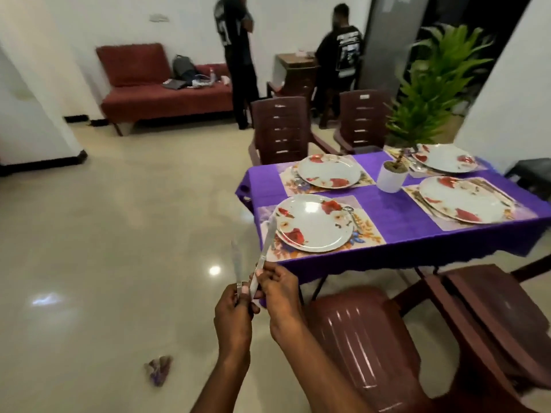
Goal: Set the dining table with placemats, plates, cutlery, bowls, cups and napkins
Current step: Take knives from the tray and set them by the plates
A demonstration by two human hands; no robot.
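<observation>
We stand beside a dining table (396, 210) covered in a purple cloth, looking down at our two hands held out in front of us over the pale tiled floor. Our left hand (231, 320) has its fingers curled around the handle of a table knife (237, 263), blade pointing up. Our right hand (278, 289) pinches the handle of a second knife (265, 245) between thumb and fingertips; its blade tilts up and to the right, so that in our view the tip overlaps the edge of the nearest plate (313, 223). The two hands are close together, almost touching.

On the table we see four floral placemats, each carrying a white plate with red flowers: the nearest plate sits on the near-left placemat (366, 231), another plate (329, 170) lies beyond it, a third (463, 198) is on the near right, and a fourth (444, 158) on the far right. A spoon (353, 217) lies just to the right of the nearest plate (other cutlery beside the far plates is too blurred to name). A green plant in a white pot (392, 177) stands in the middle of the table.

Dark brown plastic chairs (366, 344) surround the table. In the background are a red sofa (155, 93) and two people in dark clothes (238, 55).
</observation>
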